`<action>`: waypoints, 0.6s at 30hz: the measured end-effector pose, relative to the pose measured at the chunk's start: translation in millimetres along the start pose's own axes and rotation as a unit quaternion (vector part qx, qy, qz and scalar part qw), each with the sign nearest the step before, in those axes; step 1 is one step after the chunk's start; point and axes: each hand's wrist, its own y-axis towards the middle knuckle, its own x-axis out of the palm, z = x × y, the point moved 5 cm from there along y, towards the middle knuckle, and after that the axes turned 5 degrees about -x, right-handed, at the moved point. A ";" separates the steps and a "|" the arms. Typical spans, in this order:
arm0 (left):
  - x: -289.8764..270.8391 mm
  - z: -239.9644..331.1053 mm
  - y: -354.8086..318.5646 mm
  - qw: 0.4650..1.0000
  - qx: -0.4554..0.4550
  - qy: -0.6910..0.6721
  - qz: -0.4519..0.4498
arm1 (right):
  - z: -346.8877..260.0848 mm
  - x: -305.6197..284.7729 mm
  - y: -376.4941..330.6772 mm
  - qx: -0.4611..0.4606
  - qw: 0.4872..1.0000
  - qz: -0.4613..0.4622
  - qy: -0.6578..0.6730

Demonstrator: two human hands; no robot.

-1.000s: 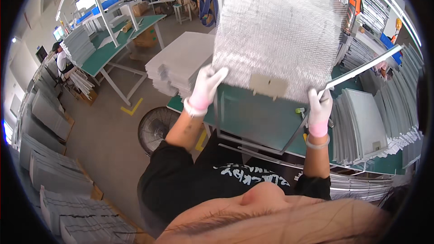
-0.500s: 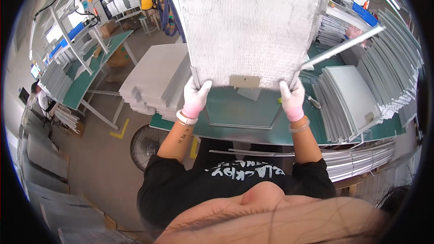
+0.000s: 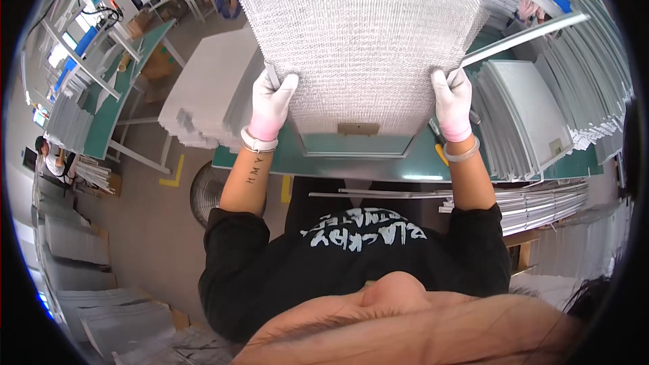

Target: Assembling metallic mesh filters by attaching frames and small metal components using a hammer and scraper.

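Note:
Both my gloved hands grip a silvery mesh filter panel (image 3: 365,54), one on each side edge. My left hand (image 3: 272,101) is closed on its left edge, with the thumb on the face toward me; a short grey strip shows beside that thumb. Opposite it, my right hand (image 3: 453,101) pinches the right edge. The panel tilts, its far edge raised, and a small tan patch (image 3: 358,128) sits near its lower edge. Underneath, a thin metal frame (image 3: 355,155) lies on the green worktable (image 3: 270,157), mostly hidden by the mesh.
To the left stands a stack of pale panels (image 3: 206,84). Upright framed panels (image 3: 524,101) and a long metal bar (image 3: 527,39) are on the right. A dark tool with a yellow end (image 3: 441,152) lies by my right wrist. A floor fan (image 3: 208,192) stands below the table.
The mesh panel has tipped, and its far edge has come down into view. Both hands have shifted upward in the picture, still gripping its sides. The whole view has shifted somewhat.

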 end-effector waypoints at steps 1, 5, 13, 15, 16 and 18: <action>1.8 -0.8 -4.7 0.999 0.034 -0.004 0.017 | 7.4 -2.3 -4.9 0.006 0.999 0.025 -0.036; 5.7 -5.7 -30.9 0.997 0.062 -0.023 0.033 | -18.9 16.6 -24.2 -0.086 0.986 0.026 0.139; -21.0 -56.2 -68.5 0.993 0.049 0.103 0.037 | 34.0 12.6 -59.4 -0.082 0.996 -0.006 0.024; -25.2 -58.3 -69.2 0.996 0.013 0.087 0.029 | 32.9 15.9 -51.1 -0.068 0.995 -0.016 0.075; -25.5 -60.8 -69.2 0.997 -0.020 0.072 0.022 | 35.6 14.1 -51.8 -0.069 0.995 -0.015 0.074; -15.1 -59.5 -68.0 0.997 0.043 0.061 0.031 | 60.2 11.1 -53.6 -0.019 0.997 -0.041 0.068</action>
